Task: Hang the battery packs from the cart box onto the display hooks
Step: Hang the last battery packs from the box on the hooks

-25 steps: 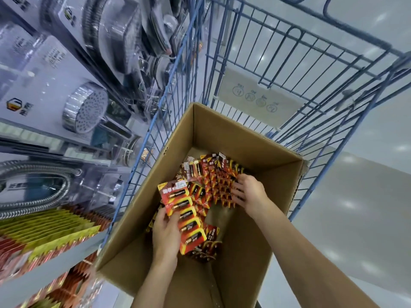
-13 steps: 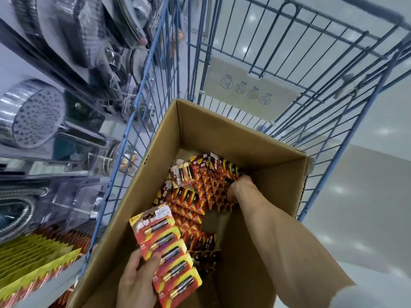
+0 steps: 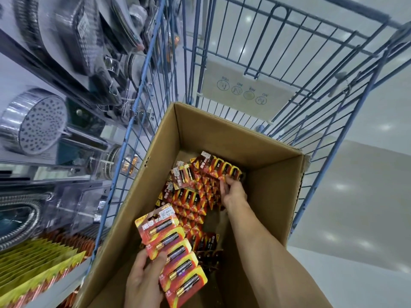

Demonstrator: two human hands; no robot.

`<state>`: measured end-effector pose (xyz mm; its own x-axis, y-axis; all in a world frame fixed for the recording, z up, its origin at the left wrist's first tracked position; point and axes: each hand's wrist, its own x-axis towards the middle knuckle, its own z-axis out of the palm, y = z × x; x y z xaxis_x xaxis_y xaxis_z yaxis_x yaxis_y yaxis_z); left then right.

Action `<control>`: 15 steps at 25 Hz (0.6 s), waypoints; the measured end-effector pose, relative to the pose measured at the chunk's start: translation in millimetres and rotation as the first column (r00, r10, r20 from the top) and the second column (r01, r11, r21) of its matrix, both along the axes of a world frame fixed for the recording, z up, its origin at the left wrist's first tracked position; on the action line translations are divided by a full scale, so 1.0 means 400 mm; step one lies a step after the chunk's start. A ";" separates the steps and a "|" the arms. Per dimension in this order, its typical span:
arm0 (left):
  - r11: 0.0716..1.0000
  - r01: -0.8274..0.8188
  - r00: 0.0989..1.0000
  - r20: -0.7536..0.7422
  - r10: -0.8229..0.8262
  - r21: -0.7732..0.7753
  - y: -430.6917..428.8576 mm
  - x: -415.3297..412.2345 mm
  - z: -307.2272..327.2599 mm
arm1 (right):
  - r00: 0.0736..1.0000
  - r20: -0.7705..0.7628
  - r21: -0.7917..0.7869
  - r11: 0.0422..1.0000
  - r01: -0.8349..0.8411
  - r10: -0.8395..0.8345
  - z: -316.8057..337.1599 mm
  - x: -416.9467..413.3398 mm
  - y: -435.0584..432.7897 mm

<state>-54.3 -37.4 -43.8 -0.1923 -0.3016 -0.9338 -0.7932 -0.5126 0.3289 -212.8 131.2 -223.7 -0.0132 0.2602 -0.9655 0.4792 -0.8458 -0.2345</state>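
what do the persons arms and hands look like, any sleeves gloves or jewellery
Both are bare. The left hand has no glove or ring that shows, and only a short stretch of its wrist is in frame. The right hand is also ungloved, and its forearm runs bare right down to the bottom edge of the picture, with no sleeve, watch or bracelet in sight. No markings can be made out on either.

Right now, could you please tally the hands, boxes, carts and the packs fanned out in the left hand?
Hands: 2, left hand and right hand
Boxes: 1
Carts: 1
Fanned packs: 5
Total: 9
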 end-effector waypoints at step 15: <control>0.999 -0.041 0.998 -0.039 0.040 -0.026 0.000 0.010 -0.013 | 0.910 -0.042 0.153 0.903 -0.401 0.411 -0.004 0.068 -0.027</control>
